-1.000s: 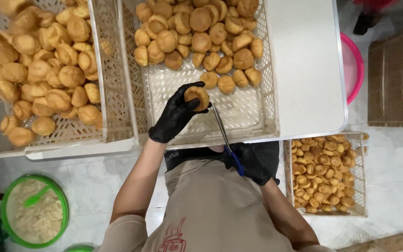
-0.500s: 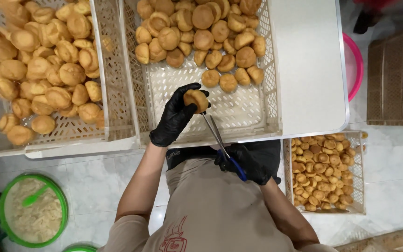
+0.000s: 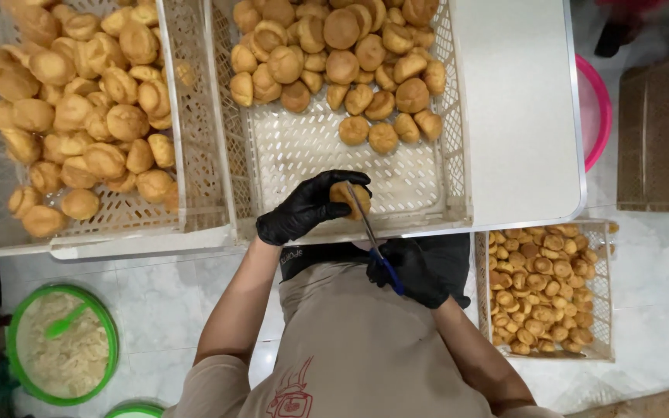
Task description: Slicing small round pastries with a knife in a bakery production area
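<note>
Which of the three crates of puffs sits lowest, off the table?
The small crate at lower right, beside the right hand; the other two rest on the table.

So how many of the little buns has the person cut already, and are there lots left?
Done, it seems: the floor crate at the right is nearly full of small buns. In hand: the left hand holds one bun while the right hand pushes blue-handled scissors into it. Left: a pile in the middle crate and a bigger pile in the left crate. So probably lots remain.
</note>
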